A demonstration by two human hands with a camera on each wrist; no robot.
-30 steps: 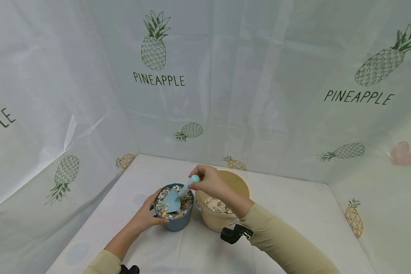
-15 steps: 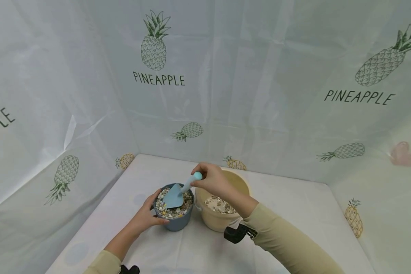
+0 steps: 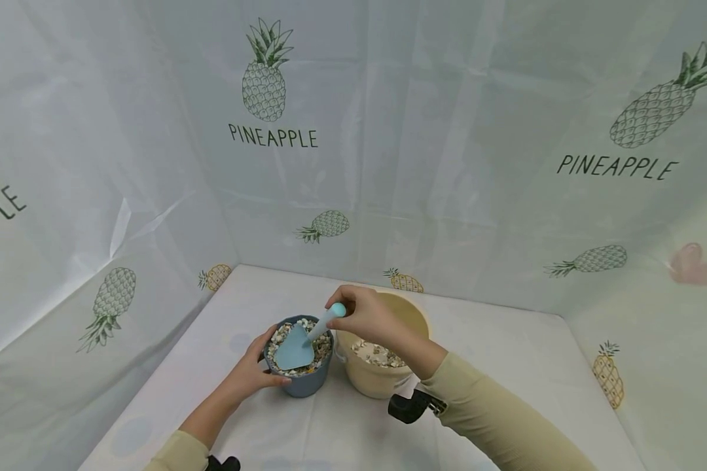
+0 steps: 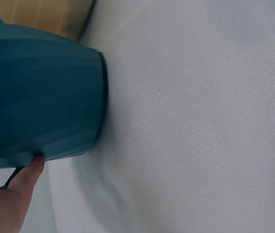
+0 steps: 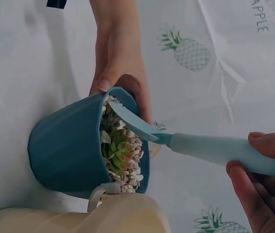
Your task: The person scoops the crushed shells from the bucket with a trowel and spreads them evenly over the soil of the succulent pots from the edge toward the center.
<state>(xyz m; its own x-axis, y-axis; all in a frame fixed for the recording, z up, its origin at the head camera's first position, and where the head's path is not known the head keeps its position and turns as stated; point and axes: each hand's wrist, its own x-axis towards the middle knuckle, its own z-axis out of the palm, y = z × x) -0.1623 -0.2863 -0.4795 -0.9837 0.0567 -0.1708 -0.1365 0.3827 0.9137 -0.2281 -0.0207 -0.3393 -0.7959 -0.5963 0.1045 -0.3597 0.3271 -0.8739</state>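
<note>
A blue faceted flower pot (image 3: 303,386) full of small pale stones (image 5: 133,180) stands upright on the table. My left hand (image 3: 252,371) grips its left side, thumb at the front near the rim and fingers behind. In the right wrist view a small green succulent (image 5: 119,150) with reddish tips sits among the stones. My right hand (image 3: 365,315) pinches the end of a light blue trowel (image 3: 296,350) between thumb and fingers. The trowel slants down to the left, its blade over the stones and its tip close to the rim by my left thumb.
Right beside the pot stands a cream bucket (image 3: 372,381), with more pale stones (image 3: 378,353) in its bottom and a handle at its side. White cloth (image 3: 477,366) covers the table. Pineapple-printed sheets (image 3: 424,163) hang close behind and at both sides.
The trowel has been lifted a little off the stones, then lowered again with its blade toward the near left of the pot. The left hand and pot have stayed put.
</note>
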